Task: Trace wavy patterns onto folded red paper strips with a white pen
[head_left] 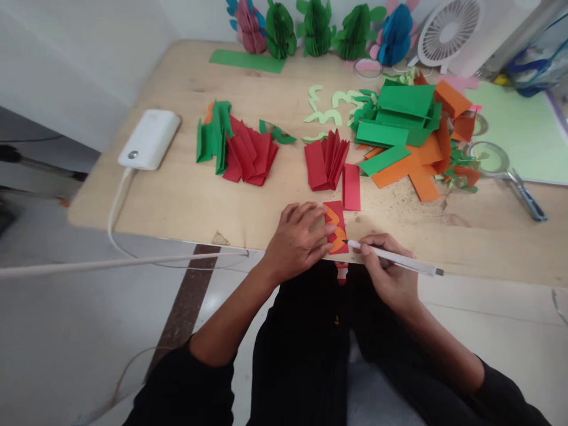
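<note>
My left hand (302,236) lies flat near the table's front edge, its fingertips pressing on an orange curved paper cutout (338,241). Beneath that cutout is a red paper strip (339,210). In my right hand (393,269) is a white pen (394,257), its dark tip touching or almost touching the right edge of the orange cutout. Just beyond lies another red folded strip (352,188). A fanned stack of red folded papers (326,163) stands beside it.
Farther left are more red papers (252,154), green folded papers (215,136) and a white power bank (149,139) with a cable. To the right lie green papers (406,106), orange strips (423,177) and scissors (526,192). A fan (450,32) and paper figures (316,29) line the back.
</note>
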Available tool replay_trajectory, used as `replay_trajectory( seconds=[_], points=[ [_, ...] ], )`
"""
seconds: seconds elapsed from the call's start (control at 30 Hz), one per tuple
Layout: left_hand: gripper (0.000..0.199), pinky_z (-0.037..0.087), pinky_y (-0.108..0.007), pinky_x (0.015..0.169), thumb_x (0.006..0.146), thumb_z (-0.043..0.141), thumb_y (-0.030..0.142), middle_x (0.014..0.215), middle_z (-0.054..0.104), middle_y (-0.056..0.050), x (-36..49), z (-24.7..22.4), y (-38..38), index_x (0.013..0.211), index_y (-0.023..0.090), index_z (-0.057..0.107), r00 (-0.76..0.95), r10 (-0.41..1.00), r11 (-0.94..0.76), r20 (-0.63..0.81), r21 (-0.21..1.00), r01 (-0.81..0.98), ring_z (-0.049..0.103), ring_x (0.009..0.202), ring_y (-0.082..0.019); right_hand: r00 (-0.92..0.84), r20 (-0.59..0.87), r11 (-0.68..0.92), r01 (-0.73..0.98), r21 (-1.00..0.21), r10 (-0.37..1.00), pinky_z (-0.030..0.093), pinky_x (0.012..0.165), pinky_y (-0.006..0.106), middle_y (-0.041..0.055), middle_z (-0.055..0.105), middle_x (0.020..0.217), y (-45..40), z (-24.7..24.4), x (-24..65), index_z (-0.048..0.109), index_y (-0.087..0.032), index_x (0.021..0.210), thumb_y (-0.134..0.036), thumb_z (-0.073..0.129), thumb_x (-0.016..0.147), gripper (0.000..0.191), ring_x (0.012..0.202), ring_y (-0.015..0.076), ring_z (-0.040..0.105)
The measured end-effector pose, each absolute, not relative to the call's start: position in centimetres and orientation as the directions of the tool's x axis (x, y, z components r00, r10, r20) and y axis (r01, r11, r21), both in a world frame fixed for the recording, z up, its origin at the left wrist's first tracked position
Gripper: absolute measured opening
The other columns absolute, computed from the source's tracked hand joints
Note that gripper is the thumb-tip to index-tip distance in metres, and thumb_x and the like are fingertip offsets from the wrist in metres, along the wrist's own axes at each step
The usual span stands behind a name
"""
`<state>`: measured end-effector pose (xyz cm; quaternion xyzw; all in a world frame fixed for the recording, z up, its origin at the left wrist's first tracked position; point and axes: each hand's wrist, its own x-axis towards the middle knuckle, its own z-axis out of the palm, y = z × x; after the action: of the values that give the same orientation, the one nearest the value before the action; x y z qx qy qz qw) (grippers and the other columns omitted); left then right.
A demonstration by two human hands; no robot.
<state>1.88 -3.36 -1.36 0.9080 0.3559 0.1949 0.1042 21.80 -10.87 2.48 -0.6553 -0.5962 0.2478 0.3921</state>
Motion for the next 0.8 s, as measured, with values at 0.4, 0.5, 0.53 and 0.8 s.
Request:
replay_trajectory(
  seconds=[0.4, 0.5, 0.53, 0.8],
  points=[
    [0.029, 0.031, -0.053, 0.110, 0.093, 0.056, 0.041, 0.133, 0.057, -0.009, 1.81, -1.17, -3.38, 0.115, 0.028, 0.067, 0.674, 0.688, -0.723, 0.270, 0.343, 0.600, 0.043, 0.131, -0.032, -0.027, 0.181, 0.154, 0.662, -0.734, 0.983, 0.048, 0.051, 0.025, -0.0016, 0.071, 0.065, -10.89, 2.71, 20.79, 0.063, -0.024, 0.077, -0.025, 0.057, 0.087, 0.011, 0.047, 0.0115, 0.058],
    [0.029, 0.031, -0.053, 0.110, 0.093, 0.055, 0.041, 0.134, 0.057, -0.009, 1.81, -1.19, -3.36, 0.115, 0.027, 0.067, 0.675, 0.684, -0.726, 0.275, 0.340, 0.598, 0.043, 0.131, -0.032, -0.043, 0.190, 0.171, 0.661, -0.731, 0.981, 0.047, 0.050, 0.024, -0.0023, 0.070, 0.064, -10.84, 2.70, 20.79, 0.063, -0.024, 0.078, -0.025, 0.056, 0.088, 0.012, 0.044, 0.0105, 0.057],
    [0.029, 0.031, -0.053, 0.110, 0.093, 0.055, 0.041, 0.134, 0.056, -0.010, 1.80, -1.22, -3.36, 0.116, 0.027, 0.067, 0.676, 0.682, -0.729, 0.278, 0.336, 0.597, 0.043, 0.131, -0.032, -0.046, 0.196, 0.177, 0.664, -0.727, 0.979, 0.047, 0.050, 0.024, -0.0021, 0.070, 0.064, -10.84, 2.69, 20.78, 0.063, -0.024, 0.079, -0.025, 0.056, 0.088, 0.012, 0.045, 0.0107, 0.058],
    [0.029, 0.031, -0.053, 0.110, 0.093, 0.055, 0.041, 0.134, 0.057, -0.009, 1.82, -1.36, -3.38, 0.117, 0.027, 0.066, 0.674, 0.686, -0.726, 0.274, 0.329, 0.604, 0.043, 0.131, -0.031, -0.053, 0.217, 0.195, 0.676, -0.711, 0.975, 0.048, 0.055, 0.025, -0.0014, 0.070, 0.065, -11.00, 2.29, 20.82, 0.063, -0.023, 0.080, -0.025, 0.056, 0.089, 0.012, 0.051, 0.0124, 0.062]
  ],
)
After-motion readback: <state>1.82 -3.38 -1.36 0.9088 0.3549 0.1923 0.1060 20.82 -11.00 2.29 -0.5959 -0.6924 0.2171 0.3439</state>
